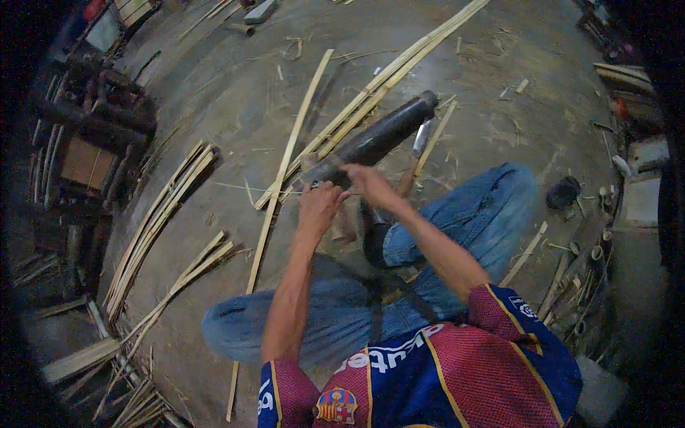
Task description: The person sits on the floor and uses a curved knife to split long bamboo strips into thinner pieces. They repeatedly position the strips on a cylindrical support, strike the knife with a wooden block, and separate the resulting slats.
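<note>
My left hand (321, 205) is closed at the near end of a dark, thick cylinder (385, 137), which lies slanting away to the right. A thin pale strip (260, 188) runs leftward out of its curled fingers. Close beside it, my right hand (369, 187) has its fingers bent in at the same end of the cylinder; what they pinch is hidden. A knife (421, 137) with a bright blade and a brown handle rests just right of the cylinder. Long pale split-bamboo strips (385, 78) pass behind the cylinder, and a single strip (289, 153) lies left of my hands.
Bundles of split strips (160, 228) lie on the floor to the left, beside a dark wooden rack (93, 157). A dark round object (564, 192) and cut bamboo pieces (571, 285) sit at the right. My bent legs (471, 214) flank the work area.
</note>
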Demonstrator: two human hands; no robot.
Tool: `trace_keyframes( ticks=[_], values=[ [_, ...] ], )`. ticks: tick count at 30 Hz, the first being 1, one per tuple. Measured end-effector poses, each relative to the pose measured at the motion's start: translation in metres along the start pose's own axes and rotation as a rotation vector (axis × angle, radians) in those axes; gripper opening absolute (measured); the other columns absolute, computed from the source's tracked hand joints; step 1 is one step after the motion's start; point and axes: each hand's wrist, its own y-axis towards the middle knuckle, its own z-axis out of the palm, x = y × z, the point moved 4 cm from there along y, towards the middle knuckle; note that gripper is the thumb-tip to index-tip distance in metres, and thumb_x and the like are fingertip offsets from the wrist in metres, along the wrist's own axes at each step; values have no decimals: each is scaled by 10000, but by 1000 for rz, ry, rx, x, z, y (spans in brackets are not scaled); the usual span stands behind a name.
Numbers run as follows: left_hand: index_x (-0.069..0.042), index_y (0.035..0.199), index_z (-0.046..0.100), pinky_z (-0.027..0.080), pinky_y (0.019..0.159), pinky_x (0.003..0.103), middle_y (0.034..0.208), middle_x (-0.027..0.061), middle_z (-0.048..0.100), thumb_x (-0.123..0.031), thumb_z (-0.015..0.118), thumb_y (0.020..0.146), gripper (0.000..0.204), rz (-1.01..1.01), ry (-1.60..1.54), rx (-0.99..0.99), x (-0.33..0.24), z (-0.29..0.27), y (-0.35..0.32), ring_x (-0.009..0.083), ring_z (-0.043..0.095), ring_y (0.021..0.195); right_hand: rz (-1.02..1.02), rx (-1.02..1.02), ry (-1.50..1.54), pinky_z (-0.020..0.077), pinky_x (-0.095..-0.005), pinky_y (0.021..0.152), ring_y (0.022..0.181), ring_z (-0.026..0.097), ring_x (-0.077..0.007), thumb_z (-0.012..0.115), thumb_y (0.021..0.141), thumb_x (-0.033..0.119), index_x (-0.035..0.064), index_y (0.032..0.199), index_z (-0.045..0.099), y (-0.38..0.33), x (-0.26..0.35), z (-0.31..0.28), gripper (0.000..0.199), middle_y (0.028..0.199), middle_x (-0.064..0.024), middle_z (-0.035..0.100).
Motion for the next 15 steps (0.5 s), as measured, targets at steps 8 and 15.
trace_keyframes(
  ticks=[8, 15],
  values=[
    [-144, 1015, 684, 261, 1089, 496, 1102, 47, 647, -268, 690, 808, 241, -27, -34, -2, 8, -14, -7, 226, 588, 1067, 142, 178, -46, 483, -368, 781, 850, 638, -281, 473, 959, 182, 10, 1044, 605, -12, 27, 24, 233, 944, -174, 657],
    [-153, 1175, 645, 233, 1126, 488, 1359, 75, 513, -234, 697, 824, 364, 51, 20, -514, -22, -61, 9, 281, 413, 1317, -37, -519, 43, 463, -331, 652, 697, 562, -151, 505, 965, 350, 49, 1000, 661, 11, 9, -57, 341, 726, -36, 572]
  ],
)
